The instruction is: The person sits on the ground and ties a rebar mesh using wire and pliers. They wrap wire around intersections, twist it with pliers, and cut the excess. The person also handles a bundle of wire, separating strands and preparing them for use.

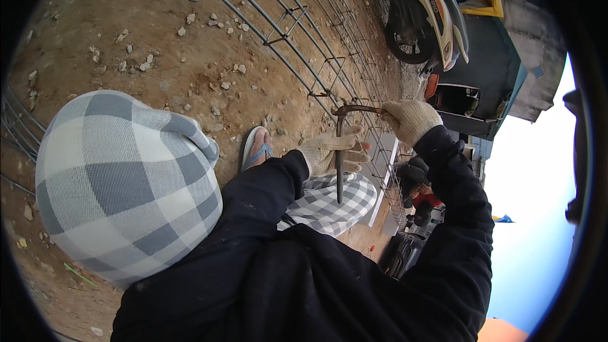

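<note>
My gloved left hand point(329, 152) grips the shaft of a bent steel bar point(340, 152), my gloved right hand point(410, 119) clenches its upper end, over the rebar cage point(316, 44) lying on dirt.

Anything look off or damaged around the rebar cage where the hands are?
Nothing stands out. The rebar cage lies straight on the dirt ground. The right hand grips a bent rod, the left hand rests against it. Loose stones lie scattered.

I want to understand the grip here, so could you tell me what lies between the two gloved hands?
In the head view, a bent metal rod spans between the left hand and the right hand, over the rebar cage.
</note>
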The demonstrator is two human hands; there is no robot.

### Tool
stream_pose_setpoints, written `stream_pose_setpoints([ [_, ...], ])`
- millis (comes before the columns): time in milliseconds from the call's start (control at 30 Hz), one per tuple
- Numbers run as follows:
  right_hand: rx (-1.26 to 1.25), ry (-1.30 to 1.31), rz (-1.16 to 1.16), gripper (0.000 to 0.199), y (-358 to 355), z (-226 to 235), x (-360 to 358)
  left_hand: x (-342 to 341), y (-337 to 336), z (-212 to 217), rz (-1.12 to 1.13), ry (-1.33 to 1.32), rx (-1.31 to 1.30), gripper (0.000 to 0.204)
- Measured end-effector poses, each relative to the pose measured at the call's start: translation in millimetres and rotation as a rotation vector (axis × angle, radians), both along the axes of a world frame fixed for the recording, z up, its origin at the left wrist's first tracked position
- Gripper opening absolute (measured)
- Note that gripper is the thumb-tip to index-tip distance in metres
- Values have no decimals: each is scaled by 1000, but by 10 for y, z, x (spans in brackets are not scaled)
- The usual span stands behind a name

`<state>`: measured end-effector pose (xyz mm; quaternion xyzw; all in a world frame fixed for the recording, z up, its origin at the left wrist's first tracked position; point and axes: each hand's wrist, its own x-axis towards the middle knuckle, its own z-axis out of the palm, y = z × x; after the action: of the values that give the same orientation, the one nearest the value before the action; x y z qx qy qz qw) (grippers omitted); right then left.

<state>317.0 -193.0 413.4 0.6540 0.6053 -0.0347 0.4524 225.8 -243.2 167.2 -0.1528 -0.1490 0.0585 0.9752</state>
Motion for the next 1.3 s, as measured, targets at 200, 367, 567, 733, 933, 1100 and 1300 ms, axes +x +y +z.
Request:
stream_pose_setpoints([
  [200, -126, -100, 16, 24, 319, -126, 56, 285, -96, 29, 98, 154, -6, 30],
  [367, -217, -122, 46, 23, 444, -237, 170, 497, -268, 15, 84, 331, -23, 31],
  [567, -185, -48, 94, 21, 523, -153, 417, 644, -328, 124, 197, 437, 8, 19],
  [733, -230, 54, 150, 19, 611, -176, 634, 572, -280, 226, 203, 354, 112, 26],
  [933, -196, 103, 140, 20, 622, -247, 742, 578, -153, 450, 242, 281, -39, 36],
  [1100, -205, 126, 121, 21, 540, -271, 819, 549, -88, 591, 153, 240, -158, 32],
  [1300, -153, 176, 95, 23, 364, -303, 874, 552, -22, 659, 158, 273, -170, 29],
])
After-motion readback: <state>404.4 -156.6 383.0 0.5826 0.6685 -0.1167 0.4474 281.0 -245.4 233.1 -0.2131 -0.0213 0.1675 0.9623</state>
